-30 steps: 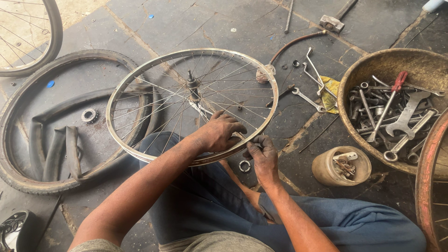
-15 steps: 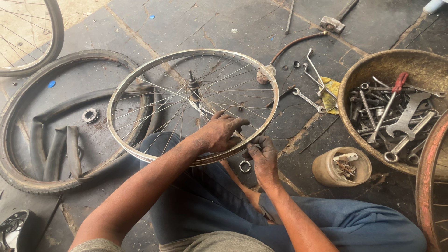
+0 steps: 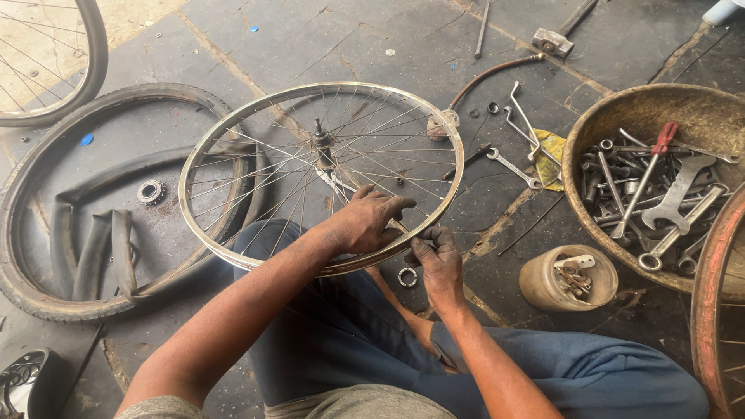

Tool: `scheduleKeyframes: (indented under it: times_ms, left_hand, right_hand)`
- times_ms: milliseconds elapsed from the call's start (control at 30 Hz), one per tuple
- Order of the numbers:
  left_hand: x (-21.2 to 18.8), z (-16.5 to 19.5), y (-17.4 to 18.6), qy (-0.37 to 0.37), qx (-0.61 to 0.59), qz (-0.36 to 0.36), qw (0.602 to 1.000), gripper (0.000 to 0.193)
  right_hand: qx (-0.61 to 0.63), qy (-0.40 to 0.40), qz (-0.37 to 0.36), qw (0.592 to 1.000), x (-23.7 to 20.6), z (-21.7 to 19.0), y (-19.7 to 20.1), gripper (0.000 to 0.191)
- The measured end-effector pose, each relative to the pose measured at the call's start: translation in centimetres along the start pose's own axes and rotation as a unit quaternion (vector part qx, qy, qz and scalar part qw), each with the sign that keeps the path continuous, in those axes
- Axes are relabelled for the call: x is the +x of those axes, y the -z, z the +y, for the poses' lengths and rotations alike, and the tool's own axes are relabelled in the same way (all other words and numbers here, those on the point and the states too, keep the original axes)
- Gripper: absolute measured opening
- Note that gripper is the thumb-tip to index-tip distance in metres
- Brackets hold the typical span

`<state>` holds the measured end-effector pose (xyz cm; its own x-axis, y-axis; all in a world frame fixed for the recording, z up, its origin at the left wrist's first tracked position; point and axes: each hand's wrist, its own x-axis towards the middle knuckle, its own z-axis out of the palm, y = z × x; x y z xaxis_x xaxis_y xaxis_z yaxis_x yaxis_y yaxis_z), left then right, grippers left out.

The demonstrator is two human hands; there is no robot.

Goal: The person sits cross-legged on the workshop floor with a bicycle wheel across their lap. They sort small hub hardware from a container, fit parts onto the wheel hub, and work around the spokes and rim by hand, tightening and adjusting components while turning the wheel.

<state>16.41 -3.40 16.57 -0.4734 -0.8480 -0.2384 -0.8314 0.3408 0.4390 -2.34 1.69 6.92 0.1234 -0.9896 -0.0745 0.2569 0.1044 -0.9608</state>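
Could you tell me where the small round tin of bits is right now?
The small tin stands on the floor right of the right hand, just below the big tool bowl.

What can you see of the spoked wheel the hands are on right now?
The bare spoked wheel is a shiny metal rim with thin wire spokes and a hub at its centre, with no tyre on it. It lies tilted, near edge over the person's lap, far edge toward the floor. The left hand rests across the spokes and rim near the front; the right hand pinches at the rim beside it.
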Motion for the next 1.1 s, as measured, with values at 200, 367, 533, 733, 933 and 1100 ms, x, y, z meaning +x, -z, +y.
scheduleKeyframes:
  times_ms: [200, 367, 533, 733, 933, 1100]
  left_hand:
    - [0.05, -0.11, 0.01, -0.008, 0.007, 0.000, 1.000, 0.066]
    - [0.17, 0.05, -0.04, 0.000, 0.003, -0.006, 1.000, 0.064]
    - [0.11, 0.10, 0.02, 0.005, 0.006, -0.010, 1.000, 0.063]
    - [0.08, -0.01, -0.09, -0.005, 0.007, -0.003, 1.000, 0.063]
    - [0.14, -0.08, -0.12, -0.009, 0.010, -0.003, 1.000, 0.064]
    - [0.04, -0.06, -0.05, -0.007, 0.004, -0.001, 1.000, 0.062]
  right_hand:
    - [-0.011, 0.006, 0.011, 1.000, 0.31, 0.63, 0.05, 0.012]
    - [0.014, 0.003, -0.008, 1.000, 0.22, 0.53, 0.15, 0.011]
    - [-0.003, 0.014, 0.003, 1.000, 0.03, 0.27, -0.03, 0.013]
    - [0.009, -0.010, 0.015, 1.000, 0.16, 0.21, -0.13, 0.012]
    - [0.014, -0.004, 0.010, 1.000, 0.19, 0.44, -0.10, 0.012]
    - [0.053, 0.001, 0.005, 0.999, 0.12, 0.54, -0.23, 0.014]
